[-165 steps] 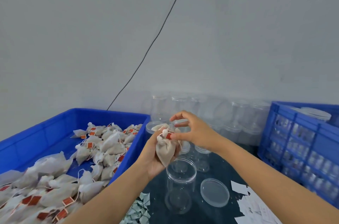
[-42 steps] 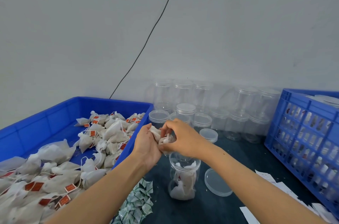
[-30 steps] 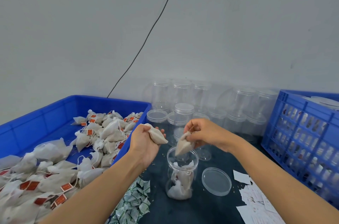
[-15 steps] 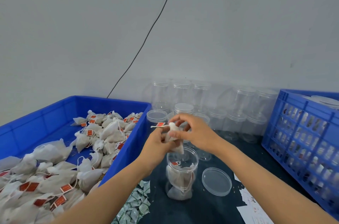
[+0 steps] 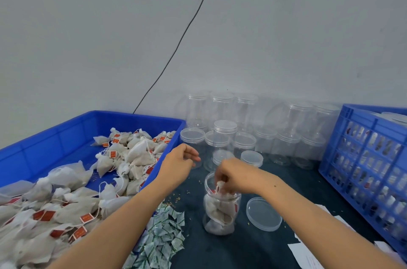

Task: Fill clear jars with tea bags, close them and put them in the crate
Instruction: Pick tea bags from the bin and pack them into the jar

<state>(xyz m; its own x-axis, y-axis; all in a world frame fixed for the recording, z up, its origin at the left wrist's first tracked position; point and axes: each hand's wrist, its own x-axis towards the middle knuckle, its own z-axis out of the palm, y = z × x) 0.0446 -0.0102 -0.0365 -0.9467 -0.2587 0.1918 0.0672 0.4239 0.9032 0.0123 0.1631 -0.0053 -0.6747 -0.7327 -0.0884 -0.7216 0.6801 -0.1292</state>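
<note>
Right hand [image 5: 231,177] dips curled into the open jar [image 5: 220,207], grip pinching a tea bag [image 5: 220,186]; left hand [image 5: 179,164] hovers loose, empty.

Contents of the blue crate [image 5: 361,158] blurred, cut off right.

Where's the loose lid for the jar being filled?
The loose lid lies flat on the dark table, just right of the jar, below the right forearm.

Clear jar [image 5: 220,209] upright at lower centre, partly filled with tea bags [image 5: 217,210], loose lid [image 5: 263,213] flat beside it, blue crate [image 5: 363,158] at right edge
</note>
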